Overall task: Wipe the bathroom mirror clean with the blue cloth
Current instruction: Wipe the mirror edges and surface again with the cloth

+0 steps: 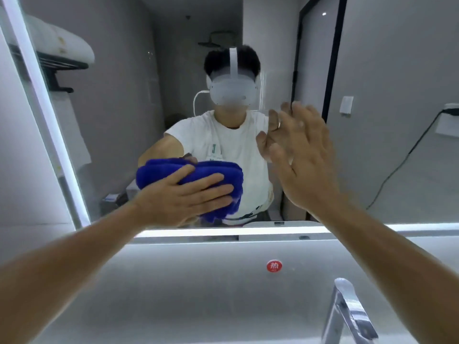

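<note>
A bathroom: lit wall mirror [372, 70], chrome tap [347, 311], shower head reflected [211, 40].

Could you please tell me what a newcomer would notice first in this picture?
The vivid blue cloth stands out, pressed against the lower middle of the mirror by the left hand. To its right, the right hand lies flat on the glass with straight fingers. Below, a red sticker sits on the pale surface beneath the mirror, near the tap.
</note>
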A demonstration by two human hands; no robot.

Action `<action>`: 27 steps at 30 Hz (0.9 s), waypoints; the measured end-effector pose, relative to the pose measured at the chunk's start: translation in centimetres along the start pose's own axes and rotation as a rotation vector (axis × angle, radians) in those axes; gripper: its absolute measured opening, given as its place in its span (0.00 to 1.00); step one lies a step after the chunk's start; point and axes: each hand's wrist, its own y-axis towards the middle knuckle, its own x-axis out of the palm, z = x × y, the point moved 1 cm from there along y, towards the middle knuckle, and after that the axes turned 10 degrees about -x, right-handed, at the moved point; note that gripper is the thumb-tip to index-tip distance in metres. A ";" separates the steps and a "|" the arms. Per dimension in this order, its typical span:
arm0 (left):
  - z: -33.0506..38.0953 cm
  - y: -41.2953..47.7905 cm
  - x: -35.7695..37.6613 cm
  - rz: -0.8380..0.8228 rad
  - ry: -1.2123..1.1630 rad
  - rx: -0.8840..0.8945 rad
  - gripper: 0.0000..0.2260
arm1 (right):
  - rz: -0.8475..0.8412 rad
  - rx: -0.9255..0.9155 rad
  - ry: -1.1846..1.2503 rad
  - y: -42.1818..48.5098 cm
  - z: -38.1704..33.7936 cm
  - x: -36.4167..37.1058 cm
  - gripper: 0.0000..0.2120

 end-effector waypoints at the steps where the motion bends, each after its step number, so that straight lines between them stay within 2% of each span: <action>1: -2.2 0.9 -0.2 0.033 0.003 -0.039 0.25 | 0.042 0.010 -0.003 0.5 0.5 -0.4 0.22; 3: -6.3 3.0 -0.6 0.094 0.007 -0.187 0.26 | 0.116 0.034 -0.005 1.7 1.7 -1.1 0.24; 5: -7.7 4.7 -0.9 0.163 -0.001 -0.433 0.28 | 0.166 0.074 -0.005 2.2 2.9 -1.5 0.23; 9: -2.3 6.7 -0.2 0.258 -0.002 -0.903 0.29 | 0.147 0.128 0.016 0.4 3.5 -1.0 0.23; 11: 0.7 6.6 0.4 0.258 -0.051 -1.000 0.30 | 0.132 0.148 0.034 -1.1 3.0 -0.5 0.25; 14: 4.3 4.7 1.3 0.224 -0.099 -0.884 0.32 | 0.122 0.166 0.067 -3.0 2.1 0.5 0.27; 19: 10.2 -0.9 1.8 0.098 -0.112 -0.488 0.29 | 0.112 0.127 0.123 -4.7 0.8 2.0 0.24; 22: 10.4 -4.1 2.0 -0.022 -0.058 -0.206 0.31 | 0.112 0.091 0.145 -4.8 -0.3 2.5 0.24; 27: 8.6 -9.7 1.2 -0.094 0.090 0.166 0.37 | 0.116 0.078 0.165 -5.1 -2.2 3.2 0.24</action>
